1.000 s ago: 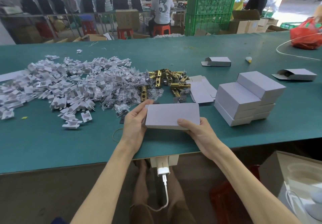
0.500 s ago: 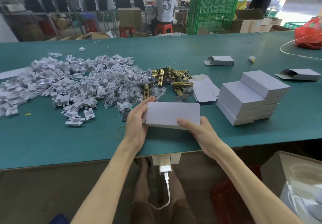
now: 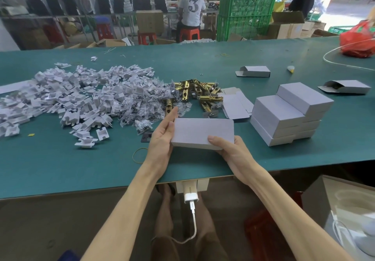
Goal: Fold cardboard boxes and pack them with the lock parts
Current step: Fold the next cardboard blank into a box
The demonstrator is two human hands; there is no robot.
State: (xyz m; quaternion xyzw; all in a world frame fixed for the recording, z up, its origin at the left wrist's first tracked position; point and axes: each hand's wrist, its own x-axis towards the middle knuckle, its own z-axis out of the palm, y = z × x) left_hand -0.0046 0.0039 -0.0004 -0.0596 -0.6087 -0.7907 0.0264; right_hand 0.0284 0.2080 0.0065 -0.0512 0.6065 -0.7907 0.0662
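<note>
Gripping a closed grey box (image 3: 203,132) at either end, the left hand (image 3: 160,141) and right hand (image 3: 229,151) hold it just above the green tabletop (image 3: 81,169). Stacked boxes (image 3: 288,114) sit to the right, brass latches (image 3: 198,96) behind.

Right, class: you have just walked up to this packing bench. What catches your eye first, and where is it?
First, the closed grey box, held between the person's left grip and right grip over the near edge of the green table. Next, the big heap of small white pieces sprawling across the left, with shiny brass lock parts beside it in the middle. A stack of closed boxes stands to the right.
</note>
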